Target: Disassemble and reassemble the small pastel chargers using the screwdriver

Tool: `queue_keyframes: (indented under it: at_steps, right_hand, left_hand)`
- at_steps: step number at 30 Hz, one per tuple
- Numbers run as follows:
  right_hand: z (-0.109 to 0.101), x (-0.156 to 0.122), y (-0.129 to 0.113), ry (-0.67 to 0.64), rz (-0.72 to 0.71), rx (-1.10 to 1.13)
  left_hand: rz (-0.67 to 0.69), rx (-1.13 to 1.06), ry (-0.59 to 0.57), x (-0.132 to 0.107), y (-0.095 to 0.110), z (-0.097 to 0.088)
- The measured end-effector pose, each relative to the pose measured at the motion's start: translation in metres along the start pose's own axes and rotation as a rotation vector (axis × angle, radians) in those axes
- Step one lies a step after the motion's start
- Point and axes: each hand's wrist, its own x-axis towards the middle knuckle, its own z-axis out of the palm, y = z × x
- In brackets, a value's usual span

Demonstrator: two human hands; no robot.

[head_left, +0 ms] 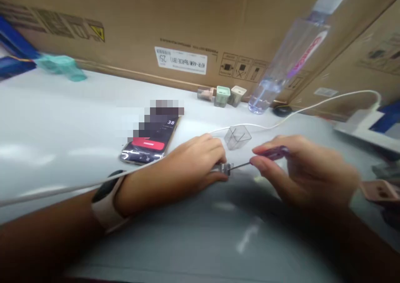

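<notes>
My right hand (309,170) grips the purple handle of a screwdriver (272,152) between thumb and fingers. Its thin metal shaft points left, and the tip meets a small grey metallic part (225,169). That part is pinched between the thumb and fingers of my left hand (200,160), which mostly cover it, so its kind does not show. Just behind the two hands, a clear plastic cover (238,137) stands on the white table (175,241). A pale watch band (108,210) is on my left wrist.
A phone (151,139) lies behind my left forearm, and a white cable (75,187) runs across that forearm. Small pastel-capped containers (223,96) line the cardboard box (131,25). A tall bottle (290,62) stands at back right, a teal item (62,65) at back left, a pink part (379,190) far right.
</notes>
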Motion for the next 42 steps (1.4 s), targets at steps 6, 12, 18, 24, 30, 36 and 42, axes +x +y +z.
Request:
queue_keyframes:
  at_steps: [6, 12, 18, 24, 30, 36, 42]
  right_hand:
    - [-0.002, -0.003, 0.002, 0.097, 0.051, 0.012]
    - [-0.007, 0.004, 0.012, 0.050, 0.145, -0.178]
    - [-0.004, 0.013, 0.020, -0.343, 0.329, -0.279]
    - [-0.005, 0.016, 0.018, -0.668, 0.527, -0.383]
    - [-0.008, 0.015, 0.022, -0.789, 0.552, -0.438]
    - [-0.013, 0.013, 0.023, -0.667, 0.381, -0.307]
    - [-0.015, 0.006, 0.019, -0.677, 0.048, -0.185]
  left_hand:
    - [0.025, 0.011, 0.008, 0.000, -0.001, 0.000]
    - [0.034, 0.037, 0.001, -0.002, 0.000, 0.000]
    - [0.067, 0.038, 0.045, -0.002, -0.003, 0.004]
    - [0.056, 0.042, 0.022, -0.002, -0.002, 0.003]
    - [0.025, 0.016, 0.035, -0.001, 0.002, 0.002]
    - [-0.020, -0.035, 0.014, -0.001, 0.008, -0.006]
    - [-0.012, -0.041, 0.029, -0.003, 0.008, -0.013]
